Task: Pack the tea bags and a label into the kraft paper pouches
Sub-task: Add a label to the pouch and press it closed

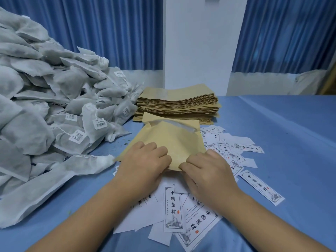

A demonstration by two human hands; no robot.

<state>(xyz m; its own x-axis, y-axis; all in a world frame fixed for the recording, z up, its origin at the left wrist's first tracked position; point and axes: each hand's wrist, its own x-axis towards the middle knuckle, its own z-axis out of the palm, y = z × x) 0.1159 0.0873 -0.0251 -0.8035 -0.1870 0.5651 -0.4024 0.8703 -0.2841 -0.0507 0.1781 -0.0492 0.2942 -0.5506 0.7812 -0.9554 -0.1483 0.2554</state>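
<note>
1. A flat tan kraft paper pouch (pixel 169 139) lies mid-desk on the blue cloth-covered desk (pixel 281 133), right in front of the person. Its far end gapes a bit, w/ a pale lining showing.
2. Both hands are at the pouch's near edge: left hand (pixel 143 160) & right hand (pixel 209 170) side by side, fingers curled, each pinching that edge.
3. A big heap of white non-woven tea bags (pixel 45 106) w/ barcode tags on strings fills the desk's left side, just beside the pouch.
4. A stack of flat kraft pouches (pixel 178 102) sits directly behind the held pouch, in front of a white pillar (pixel 196 42).
5. White paper labels (pixel 172 206) w/ black Chinese characters lie scattered loose under & around the hands, and more lie to the pouch's right.
6. Blue pleated curtains (pixel 109 33) hang behind the desk, either side of the pillar.
</note>
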